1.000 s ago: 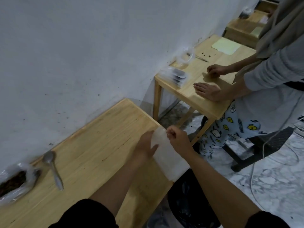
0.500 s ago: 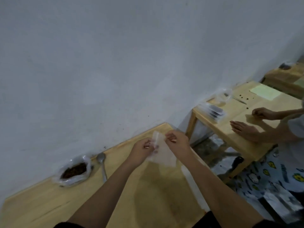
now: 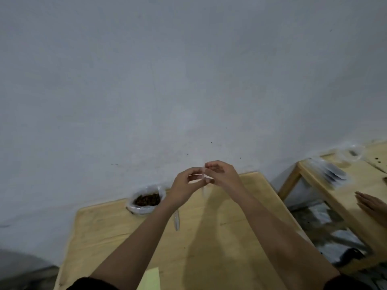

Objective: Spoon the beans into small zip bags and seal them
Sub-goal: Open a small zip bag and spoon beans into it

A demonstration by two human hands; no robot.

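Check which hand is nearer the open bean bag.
Left. The left hand sits just right of the bean bag, raised above the table; the right hand is farther right, beyond the left. Both pinch the small zip bag.

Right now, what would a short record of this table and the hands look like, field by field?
left hand: pinches the top of the small zip bag
right hand: pinches the same bag from the other side
bag state: clear, looks empty, held above the wooden table
open bag of beans: on the table by the wall
spoon: lies on the table, partly hidden by the left forearm
neighbouring table: stack of small bags, blurred; another person's hand
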